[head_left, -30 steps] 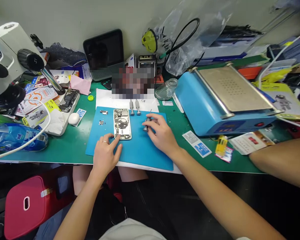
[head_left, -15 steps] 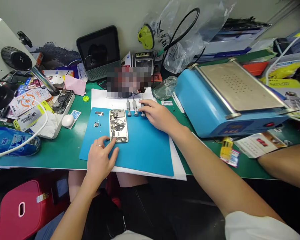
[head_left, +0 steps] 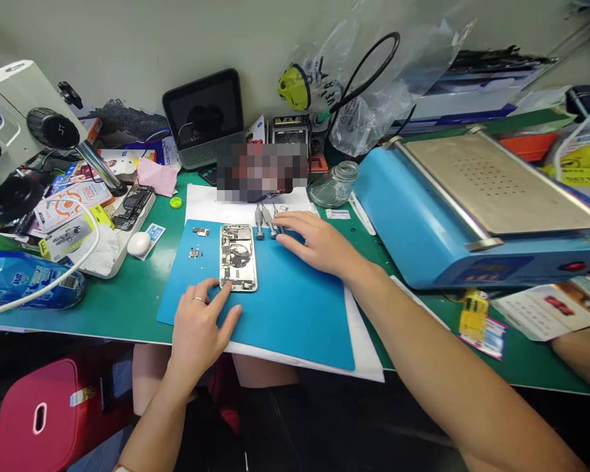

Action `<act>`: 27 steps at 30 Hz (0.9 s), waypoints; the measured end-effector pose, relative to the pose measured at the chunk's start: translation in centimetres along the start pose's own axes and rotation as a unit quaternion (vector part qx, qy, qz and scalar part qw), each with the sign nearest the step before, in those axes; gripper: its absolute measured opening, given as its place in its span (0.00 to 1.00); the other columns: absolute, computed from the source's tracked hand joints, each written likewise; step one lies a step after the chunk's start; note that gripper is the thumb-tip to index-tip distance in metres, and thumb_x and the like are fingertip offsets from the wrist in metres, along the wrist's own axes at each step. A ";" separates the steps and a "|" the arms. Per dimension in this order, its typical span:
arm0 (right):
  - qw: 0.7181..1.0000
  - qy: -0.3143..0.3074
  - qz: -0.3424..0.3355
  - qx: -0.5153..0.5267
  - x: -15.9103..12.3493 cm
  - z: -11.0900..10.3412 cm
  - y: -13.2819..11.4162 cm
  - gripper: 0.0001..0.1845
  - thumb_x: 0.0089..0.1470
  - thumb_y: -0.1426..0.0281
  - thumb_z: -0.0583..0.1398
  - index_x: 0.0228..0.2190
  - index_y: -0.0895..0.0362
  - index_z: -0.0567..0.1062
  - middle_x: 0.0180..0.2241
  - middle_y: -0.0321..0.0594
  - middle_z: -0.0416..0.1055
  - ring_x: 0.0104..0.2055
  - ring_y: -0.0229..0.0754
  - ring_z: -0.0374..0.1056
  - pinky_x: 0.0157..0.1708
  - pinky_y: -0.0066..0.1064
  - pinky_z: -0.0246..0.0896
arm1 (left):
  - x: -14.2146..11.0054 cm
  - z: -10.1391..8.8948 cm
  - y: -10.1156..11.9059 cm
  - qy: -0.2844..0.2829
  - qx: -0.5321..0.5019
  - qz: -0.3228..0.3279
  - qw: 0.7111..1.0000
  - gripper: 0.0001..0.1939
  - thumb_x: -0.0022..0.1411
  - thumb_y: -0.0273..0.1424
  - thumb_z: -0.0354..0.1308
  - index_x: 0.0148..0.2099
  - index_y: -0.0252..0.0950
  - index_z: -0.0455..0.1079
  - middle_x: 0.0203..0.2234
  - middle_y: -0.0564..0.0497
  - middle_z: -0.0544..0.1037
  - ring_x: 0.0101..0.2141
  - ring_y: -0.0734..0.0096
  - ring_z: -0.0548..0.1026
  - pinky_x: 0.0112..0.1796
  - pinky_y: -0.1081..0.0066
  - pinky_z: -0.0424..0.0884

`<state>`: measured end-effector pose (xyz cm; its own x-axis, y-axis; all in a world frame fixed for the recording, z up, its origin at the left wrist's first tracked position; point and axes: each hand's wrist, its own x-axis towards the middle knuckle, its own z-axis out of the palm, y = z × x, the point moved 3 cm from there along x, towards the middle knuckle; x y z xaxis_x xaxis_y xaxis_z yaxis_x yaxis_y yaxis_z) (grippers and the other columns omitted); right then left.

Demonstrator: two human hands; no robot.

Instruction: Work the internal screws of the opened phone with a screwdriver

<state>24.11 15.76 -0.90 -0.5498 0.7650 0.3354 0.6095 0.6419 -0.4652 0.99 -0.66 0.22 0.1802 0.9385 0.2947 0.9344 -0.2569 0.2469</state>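
An opened phone [head_left: 238,257], its insides showing, lies on a blue mat [head_left: 285,308]. My left hand [head_left: 201,324] rests flat on the mat, fingers apart, with the index fingertip touching the phone's near edge. My right hand [head_left: 317,244] reaches to three small screwdrivers [head_left: 264,223] that lie at the mat's far edge. Its fingertips are pinched on the rightmost handle. Two small loose parts [head_left: 196,242] lie on the mat, left of the phone.
A blue heating machine [head_left: 472,210] fills the right side. A microscope [head_left: 19,144] and a second opened phone [head_left: 134,203] stand at the left. A glass jar [head_left: 334,185] and a dark screen [head_left: 204,118] are behind the mat. Another person's forearm [head_left: 583,357] lies at the right edge.
My right hand carried a screwdriver from the middle of the mat to the far edge, beside the two others. My left hand stayed at the phone's near edge.
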 end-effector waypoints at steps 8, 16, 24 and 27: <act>0.999 0.022 -0.042 0.000 0.3 1.1 -0.5 0.12 0.64 0.69 0.55 0.41 0.52 0.80 0.53 0.45 0.73 0.56 0.54 0.67 0.56 0.56 0.66 | -0.1 -0.1 0.0 -0.005 -0.007 -0.002 1.000 0.21 0.71 0.41 0.53 0.60 0.38 0.70 0.52 0.41 0.72 0.37 0.63 0.68 0.41 0.60 0.68; 0.995 0.045 -0.058 0.069 0.2 1.0 -1.7 0.10 0.64 0.68 0.56 0.36 0.53 0.78 0.48 0.46 0.75 0.53 0.51 0.68 0.54 0.51 0.67 | -0.1 -0.1 0.1 -0.013 -0.005 -0.012 1.000 0.21 0.71 0.41 0.53 0.60 0.38 0.71 0.52 0.42 0.72 0.37 0.63 0.68 0.42 0.59 0.68; 0.971 0.076 -0.076 0.215 -0.5 0.3 -4.0 0.10 0.65 0.62 0.56 0.35 0.51 0.75 0.38 0.41 0.77 0.46 0.47 0.72 0.50 0.45 0.68 | -0.2 -0.2 0.1 -0.005 -0.003 -0.012 1.000 0.20 0.71 0.40 0.53 0.59 0.38 0.71 0.51 0.42 0.73 0.37 0.63 0.67 0.42 0.60 0.69; 0.957 0.110 -0.048 0.262 -0.8 -0.1 -4.3 0.12 0.65 0.60 0.56 0.34 0.51 0.75 0.36 0.41 0.76 0.43 0.45 0.72 0.48 0.42 0.69 | -0.2 -0.2 0.2 0.000 -0.001 -0.016 1.000 0.20 0.71 0.40 0.54 0.59 0.39 0.72 0.51 0.43 0.73 0.37 0.63 0.68 0.43 0.60 0.69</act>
<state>22.00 12.34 0.96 -0.4192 0.7338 0.5347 0.1599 0.6394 -0.7521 1.09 -0.91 0.38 0.1502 0.9464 0.2861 0.9391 -0.2270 0.2580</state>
